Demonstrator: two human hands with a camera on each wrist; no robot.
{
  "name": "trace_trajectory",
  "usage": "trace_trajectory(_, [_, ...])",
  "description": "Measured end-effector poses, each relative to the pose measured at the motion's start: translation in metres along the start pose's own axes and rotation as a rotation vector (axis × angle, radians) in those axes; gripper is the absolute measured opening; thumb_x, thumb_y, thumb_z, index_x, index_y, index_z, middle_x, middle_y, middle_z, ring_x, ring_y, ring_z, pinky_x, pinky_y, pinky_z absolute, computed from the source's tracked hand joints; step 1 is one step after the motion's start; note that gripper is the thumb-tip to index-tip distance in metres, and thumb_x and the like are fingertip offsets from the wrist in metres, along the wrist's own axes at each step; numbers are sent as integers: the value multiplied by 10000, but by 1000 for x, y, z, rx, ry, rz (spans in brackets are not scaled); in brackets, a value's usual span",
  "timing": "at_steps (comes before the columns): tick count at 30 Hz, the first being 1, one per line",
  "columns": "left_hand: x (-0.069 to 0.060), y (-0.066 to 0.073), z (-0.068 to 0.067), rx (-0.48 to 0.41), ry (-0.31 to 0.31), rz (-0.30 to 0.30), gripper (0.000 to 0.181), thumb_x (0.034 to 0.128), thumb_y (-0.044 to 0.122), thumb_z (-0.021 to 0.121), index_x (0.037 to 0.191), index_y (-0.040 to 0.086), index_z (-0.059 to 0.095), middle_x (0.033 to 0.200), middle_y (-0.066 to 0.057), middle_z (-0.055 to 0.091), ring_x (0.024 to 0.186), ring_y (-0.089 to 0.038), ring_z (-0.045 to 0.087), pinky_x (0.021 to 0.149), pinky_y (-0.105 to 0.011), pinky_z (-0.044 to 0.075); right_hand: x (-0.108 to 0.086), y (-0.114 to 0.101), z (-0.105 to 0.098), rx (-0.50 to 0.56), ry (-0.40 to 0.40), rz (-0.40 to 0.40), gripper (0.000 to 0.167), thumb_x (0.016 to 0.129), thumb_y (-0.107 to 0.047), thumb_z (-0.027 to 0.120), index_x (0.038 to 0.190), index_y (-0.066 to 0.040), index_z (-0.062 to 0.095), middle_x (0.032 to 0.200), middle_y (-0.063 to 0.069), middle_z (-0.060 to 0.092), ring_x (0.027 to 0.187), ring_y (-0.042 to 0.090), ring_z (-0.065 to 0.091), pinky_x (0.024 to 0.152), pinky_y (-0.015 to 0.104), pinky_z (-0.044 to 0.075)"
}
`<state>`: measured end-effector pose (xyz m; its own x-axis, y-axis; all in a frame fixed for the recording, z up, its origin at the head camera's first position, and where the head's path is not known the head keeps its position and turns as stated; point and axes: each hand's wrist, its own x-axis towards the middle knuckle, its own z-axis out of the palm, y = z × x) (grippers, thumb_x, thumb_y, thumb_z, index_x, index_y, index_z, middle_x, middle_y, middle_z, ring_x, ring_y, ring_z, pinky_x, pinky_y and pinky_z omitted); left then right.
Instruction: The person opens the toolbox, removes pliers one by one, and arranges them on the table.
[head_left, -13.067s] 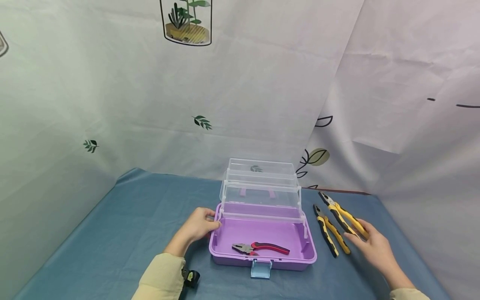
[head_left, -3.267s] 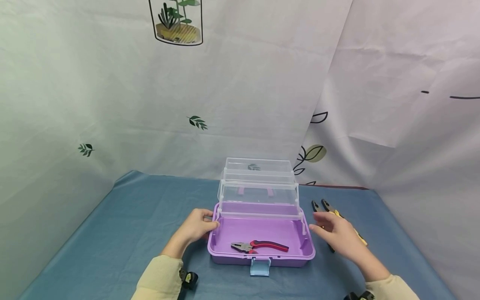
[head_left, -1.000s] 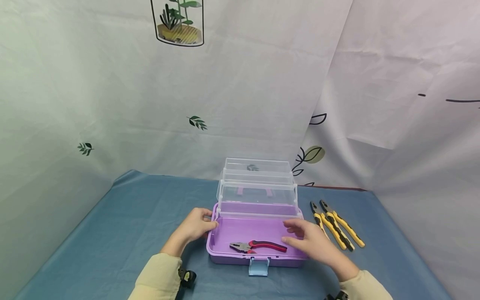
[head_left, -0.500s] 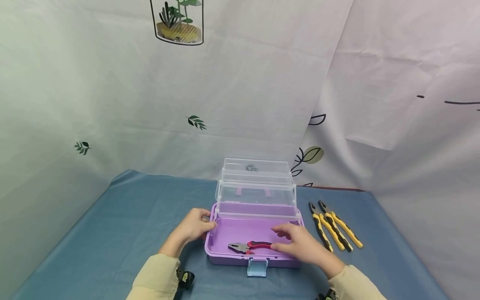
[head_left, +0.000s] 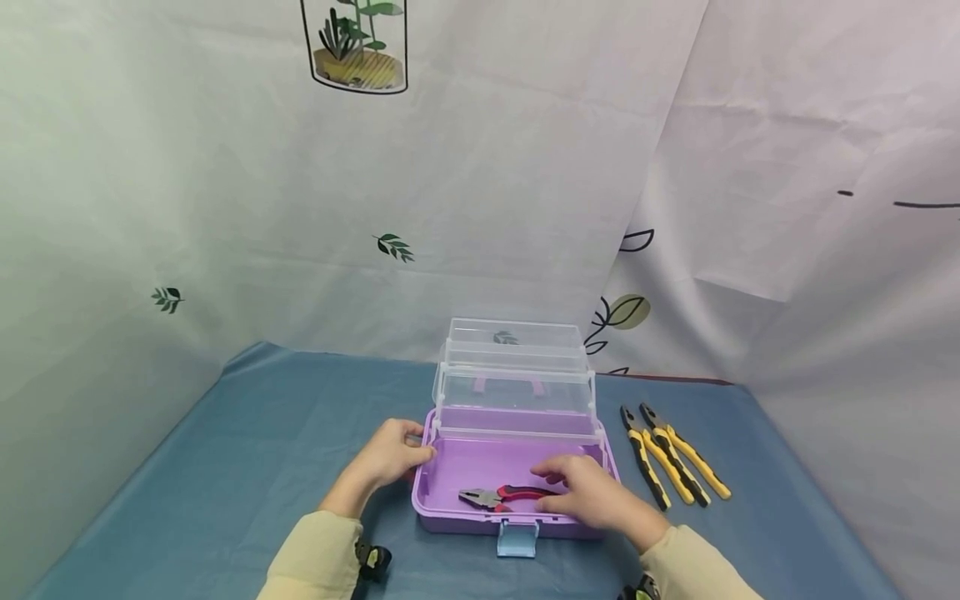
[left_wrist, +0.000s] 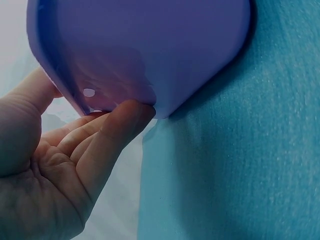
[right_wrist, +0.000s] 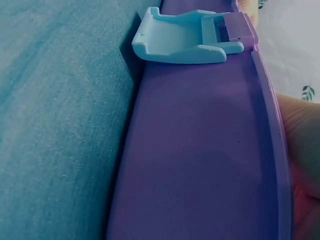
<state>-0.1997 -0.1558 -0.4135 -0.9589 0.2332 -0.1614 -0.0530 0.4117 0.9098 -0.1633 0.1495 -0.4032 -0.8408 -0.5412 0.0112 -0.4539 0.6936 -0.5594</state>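
A purple toolbox (head_left: 487, 525) stands on the table, its clear lid raised at the back. My left hand (head_left: 390, 454) grips the box's left wall, thumb over the rim; the left wrist view shows that hand's fingers (left_wrist: 132, 117) against the outer side. Inside lie red-and-black combination pliers (head_left: 517, 494), heads to the left. Over their handle end hovers my right hand (head_left: 581, 492), thumb and fingers apart on either side; no firm grip shows. In the right wrist view the front wall (right_wrist: 195, 150) hides most of that hand.
Two pairs of yellow-and-black pliers, a left one (head_left: 652, 458) and a right one (head_left: 682, 454), lie side by side right of the box. A light blue latch (head_left: 517, 540) hangs open at the front. Patterned cloth (head_left: 300, 208) rises behind the blue-covered table (head_left: 225, 500).
Earlier my right hand held the right yellow-and-black pliers, which now lie on the table. It has since moved left into the box, over the red-and-black pliers. My left hand stays put.
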Motion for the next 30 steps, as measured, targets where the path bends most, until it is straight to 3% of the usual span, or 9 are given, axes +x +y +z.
trace_trajectory(8, [-1, -1, 1, 9, -1, 7, 457, 819, 50, 645, 1184, -189, 509, 910, -250, 702, 663, -226, 677, 564, -382, 573, 7, -5, -4, -30, -120, 19, 387, 757, -177, 766, 1091, -1, 677, 1010, 98, 707, 888, 194, 661, 782, 320, 564])
trace_trajectory(17, [1, -3, 0, 7, -12, 19, 466, 811, 44, 641, 1183, -200, 502, 901, -259, 701, 674, -228, 682, 568, -386, 576, 19, -10, 0, -143, -230, 41, 325, 723, -110, 763, 1041, -63, 714, 945, 9, 714, 817, 67, 618, 748, 261, 545])
trace_trajectory(25, [1, -2, 0, -9, -16, 15, 480, 809, 45, 646, 1190, -203, 492, 912, -260, 699, 708, -242, 690, 572, -377, 578, 24, -19, -1, -226, -250, 22, 324, 687, -92, 773, 1006, -75, 721, 873, -20, 699, 739, 44, 566, 684, 233, 518])
trace_trajectory(30, [1, -2, 0, -9, -11, 10, 480, 808, 41, 644, 1192, -203, 491, 918, -260, 698, 714, -245, 692, 574, -379, 579, 25, -20, 0, -269, -241, 8, 334, 708, -139, 777, 1033, -89, 719, 920, -18, 712, 788, 51, 603, 738, 256, 543])
